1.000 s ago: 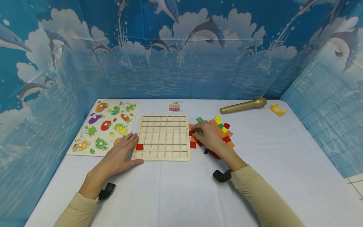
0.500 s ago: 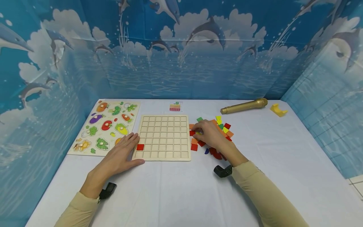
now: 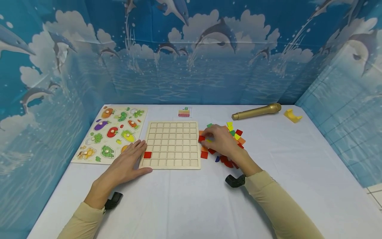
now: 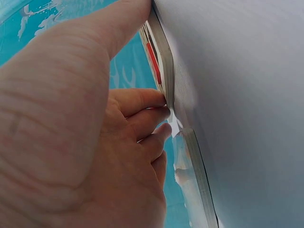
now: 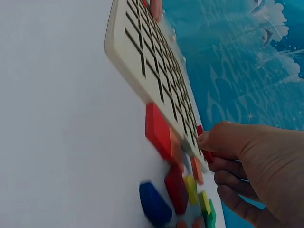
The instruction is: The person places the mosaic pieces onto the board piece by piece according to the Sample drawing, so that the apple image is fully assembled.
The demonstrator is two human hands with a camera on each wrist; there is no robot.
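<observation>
Right hand (image 3: 222, 141) has lifted a red tile (image 3: 202, 138).

Bright, even light falls from above in the head view, so the white table (image 3: 191, 199) looks flat and the arms cast only faint, soft shadows. Colours are saturated and focus is sharp mid-frame, while the backdrop (image 3: 191, 49) bows outward toward the edges from wide-angle distortion. In the left wrist view the left hand (image 4: 71, 142) fills the frame, soft and blurred. The right wrist view is steeply tilted, its nearest coloured tiles (image 5: 156, 204) out of focus
</observation>
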